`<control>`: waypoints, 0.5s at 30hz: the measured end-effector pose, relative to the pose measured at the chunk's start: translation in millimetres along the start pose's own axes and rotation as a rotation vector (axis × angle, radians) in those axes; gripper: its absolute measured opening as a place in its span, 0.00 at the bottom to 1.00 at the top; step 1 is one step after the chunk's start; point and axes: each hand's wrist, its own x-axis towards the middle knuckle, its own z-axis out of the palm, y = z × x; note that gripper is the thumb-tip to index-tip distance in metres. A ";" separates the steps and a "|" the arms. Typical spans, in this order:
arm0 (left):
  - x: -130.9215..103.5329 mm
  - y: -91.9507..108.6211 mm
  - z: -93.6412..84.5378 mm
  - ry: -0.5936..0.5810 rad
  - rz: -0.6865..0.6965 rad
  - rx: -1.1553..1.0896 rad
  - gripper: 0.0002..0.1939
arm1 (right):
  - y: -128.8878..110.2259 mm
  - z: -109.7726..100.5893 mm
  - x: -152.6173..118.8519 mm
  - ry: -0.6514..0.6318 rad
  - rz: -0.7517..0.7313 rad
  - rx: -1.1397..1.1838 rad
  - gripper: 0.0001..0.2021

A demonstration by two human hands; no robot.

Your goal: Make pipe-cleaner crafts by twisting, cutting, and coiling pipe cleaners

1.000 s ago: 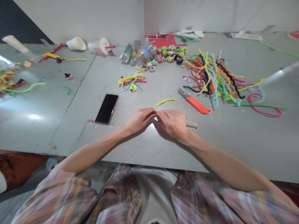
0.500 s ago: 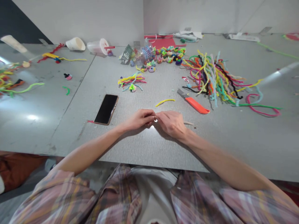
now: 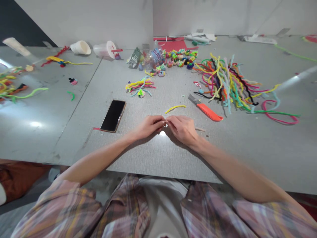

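My left hand point(image 3: 151, 126) and my right hand point(image 3: 182, 129) meet fingertip to fingertip, low over the grey tabletop. Both are closed in a pinch, and whatever sits between the fingertips is too small and hidden to name. A pale, thin strip point(image 3: 200, 129) shows just past the right hand; I cannot tell whether it is held or lies on the table. Just beyond the fingers is a short yellow pipe cleaner point(image 3: 175, 108). To the right of it lies a cutting tool point(image 3: 209, 112) with an orange handle and grey blade.
A phone point(image 3: 113, 115) lies left of my hands. Farther back are a small pipe cleaner bundle point(image 3: 140, 86), a large pipe cleaner pile point(image 3: 229, 82), colourful small fuzzy pieces point(image 3: 177, 59), a clear bottle point(image 3: 154, 59), a tipped white cup point(image 3: 80, 47) and a lidded cup point(image 3: 104, 50).
Both hands stay together in nearly the same place. The right hand's fingers have shifted very slightly at the pinch. Nothing else on the table has visibly moved.
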 end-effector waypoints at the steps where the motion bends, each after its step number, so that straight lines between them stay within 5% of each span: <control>1: 0.0 0.7 0.3 0.006 -0.005 0.004 0.20 | 0.1 -0.3 0.2 -0.001 0.004 0.014 0.23; 15: -1.7 -1.7 7.2 0.201 0.073 0.178 0.14 | -12.6 -9.1 1.8 0.041 0.018 0.010 0.15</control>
